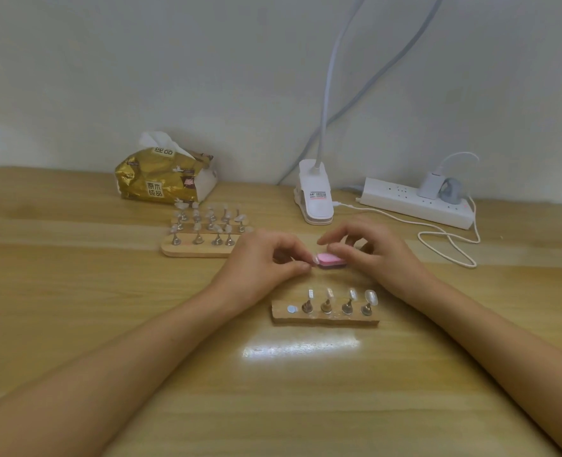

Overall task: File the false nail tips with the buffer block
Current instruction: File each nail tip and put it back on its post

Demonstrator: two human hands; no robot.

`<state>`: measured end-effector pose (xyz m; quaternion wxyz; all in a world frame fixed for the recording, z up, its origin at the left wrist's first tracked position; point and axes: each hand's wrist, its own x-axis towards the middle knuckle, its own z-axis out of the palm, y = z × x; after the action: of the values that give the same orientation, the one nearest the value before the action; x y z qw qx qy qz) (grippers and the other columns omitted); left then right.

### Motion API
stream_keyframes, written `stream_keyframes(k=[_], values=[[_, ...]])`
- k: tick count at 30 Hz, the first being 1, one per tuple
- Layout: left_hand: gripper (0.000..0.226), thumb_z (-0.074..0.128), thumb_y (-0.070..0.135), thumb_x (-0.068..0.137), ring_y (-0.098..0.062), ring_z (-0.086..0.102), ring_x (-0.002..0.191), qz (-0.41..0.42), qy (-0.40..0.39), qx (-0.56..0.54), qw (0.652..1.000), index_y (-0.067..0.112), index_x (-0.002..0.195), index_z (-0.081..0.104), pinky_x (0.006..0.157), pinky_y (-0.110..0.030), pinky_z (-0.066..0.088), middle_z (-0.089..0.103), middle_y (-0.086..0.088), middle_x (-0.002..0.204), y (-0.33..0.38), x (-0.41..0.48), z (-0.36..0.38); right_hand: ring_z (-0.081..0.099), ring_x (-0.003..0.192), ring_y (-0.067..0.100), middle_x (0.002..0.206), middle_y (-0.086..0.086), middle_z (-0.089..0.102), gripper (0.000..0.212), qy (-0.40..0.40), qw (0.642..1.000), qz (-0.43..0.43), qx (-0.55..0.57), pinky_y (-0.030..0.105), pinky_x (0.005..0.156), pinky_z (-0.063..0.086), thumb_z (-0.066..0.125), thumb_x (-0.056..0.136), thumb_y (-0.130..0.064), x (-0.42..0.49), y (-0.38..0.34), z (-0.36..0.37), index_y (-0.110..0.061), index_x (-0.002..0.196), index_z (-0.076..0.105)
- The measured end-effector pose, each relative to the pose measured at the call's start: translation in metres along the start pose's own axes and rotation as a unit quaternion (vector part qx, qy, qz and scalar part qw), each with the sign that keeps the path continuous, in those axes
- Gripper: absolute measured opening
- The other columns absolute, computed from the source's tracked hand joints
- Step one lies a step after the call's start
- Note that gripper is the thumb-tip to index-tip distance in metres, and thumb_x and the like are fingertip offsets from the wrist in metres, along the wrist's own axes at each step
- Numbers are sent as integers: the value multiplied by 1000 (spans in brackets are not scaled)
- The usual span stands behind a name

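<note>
One nail tip, one buffer block, held between my two hands.

My left hand (266, 258) pinched a single false nail tip (316, 258) between thumb and forefinger, its end touching the pink buffer block (331, 260) gripped in my right hand (382, 252). The near wooden stand (326, 319) carried four metal holders and one bare disc (292, 309). The gold tissue pack (161, 179) read "原木纯品".

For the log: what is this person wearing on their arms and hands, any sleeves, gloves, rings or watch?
Nothing visible. The left hand and right hand are bare: no gloves or rings that I can make out. The left forearm and right forearm are uncovered down to the frame edge, with no sleeves, watch or bracelet.
</note>
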<state>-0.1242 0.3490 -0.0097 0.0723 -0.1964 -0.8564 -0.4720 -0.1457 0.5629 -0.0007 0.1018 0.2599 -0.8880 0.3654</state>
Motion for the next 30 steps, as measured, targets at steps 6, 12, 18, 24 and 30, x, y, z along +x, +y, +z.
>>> stream_keyframes(k=[6,12,18,24,30], values=[[12,79,11,81,9,63,72,3,-8,8,1000,22,84,78,67,-2,42,69,23,73,-1,1,-1,62,81,8,92,-12,69,13,-41,999,-22,22,13,67,45,78,83,-28,0,5,-7,-22,95,78],[10,78,7,80,5,63,71,15,-1,22,1000,16,85,77,68,-4,43,71,14,82,-1,2,2,74,90,19,97,-1,74,19,1,986,-38,160,39,74,60,81,81,-8,-3,-4,1,-10,97,71],[7,77,4,81,3,62,70,10,3,17,1000,11,83,76,68,-7,45,72,5,81,-2,3,5,74,87,15,94,-3,74,20,0,990,-33,139,32,69,60,83,78,-4,-5,-3,5,-9,93,71],[7,76,4,81,3,59,72,20,4,31,999,11,82,75,68,-7,41,68,10,80,-2,3,4,72,87,12,92,-8,74,17,5,993,-42,108,40,77,59,81,80,-5,-6,-7,5,-8,95,73],[6,76,6,82,-1,59,75,23,0,40,999,12,83,75,69,-7,42,67,9,82,-1,2,4,72,87,12,92,-5,74,17,13,995,-49,91,38,76,59,81,81,-8,-7,-7,5,-9,96,74]])
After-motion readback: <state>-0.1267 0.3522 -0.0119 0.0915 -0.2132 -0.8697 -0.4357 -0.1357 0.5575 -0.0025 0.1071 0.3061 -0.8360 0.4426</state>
